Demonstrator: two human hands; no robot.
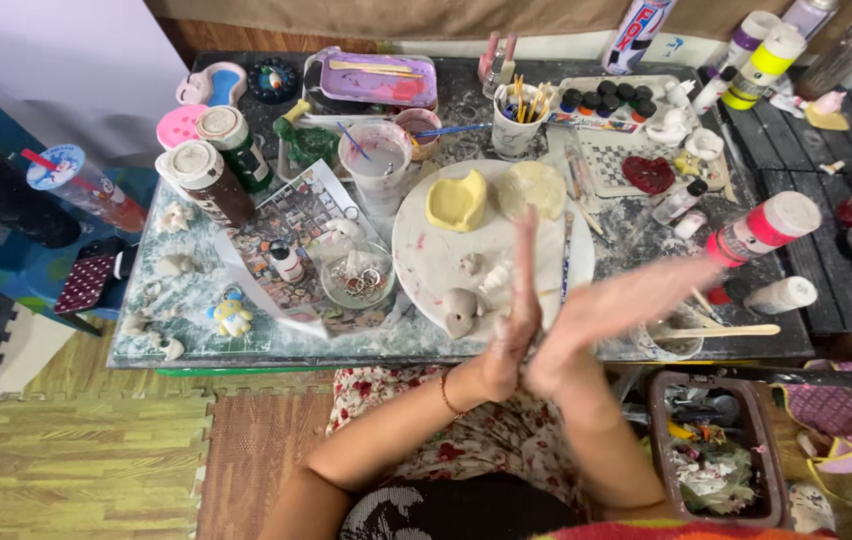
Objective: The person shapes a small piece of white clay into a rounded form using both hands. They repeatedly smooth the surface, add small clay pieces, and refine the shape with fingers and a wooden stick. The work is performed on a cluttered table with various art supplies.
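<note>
Fingers clay-dusted, palms pressed, above round white plate

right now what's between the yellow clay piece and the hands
In the head view, bare white plate and then small grey clay bits lie between the yellow clay piece and the pressed-together left hand and right hand.

thin wrist bangle, floral dress

Head cam looks steeply down, close over cluttered table.
</note>
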